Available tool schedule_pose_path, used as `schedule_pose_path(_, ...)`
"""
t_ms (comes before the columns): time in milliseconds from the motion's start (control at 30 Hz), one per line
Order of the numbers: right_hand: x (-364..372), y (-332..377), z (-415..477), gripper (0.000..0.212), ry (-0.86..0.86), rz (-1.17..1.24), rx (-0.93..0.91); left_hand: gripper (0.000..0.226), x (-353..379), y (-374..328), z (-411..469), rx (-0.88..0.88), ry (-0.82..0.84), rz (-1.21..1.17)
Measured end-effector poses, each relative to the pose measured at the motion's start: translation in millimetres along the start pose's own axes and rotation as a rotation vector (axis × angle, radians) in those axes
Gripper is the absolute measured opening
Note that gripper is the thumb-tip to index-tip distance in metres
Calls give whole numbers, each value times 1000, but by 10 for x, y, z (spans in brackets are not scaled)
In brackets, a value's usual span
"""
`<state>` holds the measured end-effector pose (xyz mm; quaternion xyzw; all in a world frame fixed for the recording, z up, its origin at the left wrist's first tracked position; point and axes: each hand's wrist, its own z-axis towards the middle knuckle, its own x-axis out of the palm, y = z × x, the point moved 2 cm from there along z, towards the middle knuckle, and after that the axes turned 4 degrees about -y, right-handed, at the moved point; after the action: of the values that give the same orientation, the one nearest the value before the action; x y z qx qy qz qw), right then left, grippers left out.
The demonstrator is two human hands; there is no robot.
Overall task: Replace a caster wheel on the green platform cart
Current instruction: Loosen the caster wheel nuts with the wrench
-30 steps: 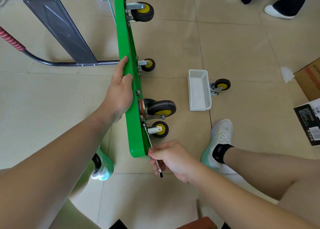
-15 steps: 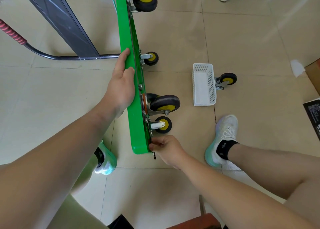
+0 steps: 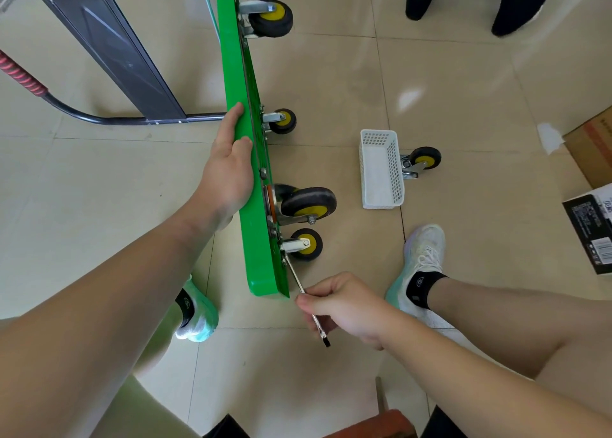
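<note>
The green platform cart [image 3: 261, 265] stands on its edge on the tiled floor, wheels facing right. My left hand [image 3: 228, 169] grips its upper edge near the middle. Several black casters with yellow hubs stick out from its underside; the biggest caster [image 3: 306, 204] sits just above a small one [image 3: 304, 244] near the cart's lower end. My right hand [image 3: 344, 305] grips a thin metal wrench [image 3: 306, 300] whose far end reaches a bolt by the small caster. A loose caster [image 3: 420, 161] lies on the floor to the right.
A white plastic basket [image 3: 381, 169] stands beside the loose caster. My two feet in pale shoes [image 3: 420, 265] flank the cart. Another person's dark legs [image 3: 516, 0] stand at the top right. Cardboard boxes [image 3: 592, 153] sit at the right edge. The cart's folded handle [image 3: 109, 57] lies at left.
My right hand has drawn the wrench handle away from the cart's corner, towards me and to the right. My left hand keeps its grip on the cart edge.
</note>
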<state>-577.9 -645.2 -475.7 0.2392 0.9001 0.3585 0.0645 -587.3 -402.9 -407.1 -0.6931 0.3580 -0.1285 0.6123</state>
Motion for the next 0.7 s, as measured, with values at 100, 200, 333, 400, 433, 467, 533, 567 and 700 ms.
schedule_pose_path(100, 78, 131, -58, 15, 11, 125, 52, 56, -2, -8, -5, -3, 1, -7)
schedule_pose_path(200, 140, 182, -106, 19, 13, 176, 62, 56, -11, -14, -9, -6, 4, 1)
schedule_pose_path(333, 183, 181, -138, 20, -9, 224, 63, 57, -15, -25, -9, -7, -2, 5)
schedule_pose_path(400, 191, 173, -145, 19, -15, 248, 56, 57, -15, -21, -6, -5, -3, -4)
schedule_pose_path(433, 197, 171, -154, 18, -14, 259, 53, 57, -14, -18, -2, -4, -3, -9)
schedule_pose_path(467, 201, 168, -163, 17, -13, 268, 48, 57, -13, -15, -1, -3, -3, -10)
schedule_pose_path(533, 213, 171, -164, 18, -14, 282, 39, 57, -11, -11, 4, -1, -1, -6)
schedule_pose_path(567, 220, 178, -158, 19, -18, 282, 37, 57, -10, -10, 6, 1, 1, -5)
schedule_pose_path(700, 237, 212, -112, 22, -34, 269, 31, 57, -10, -10, -2, 14, 3, 0)
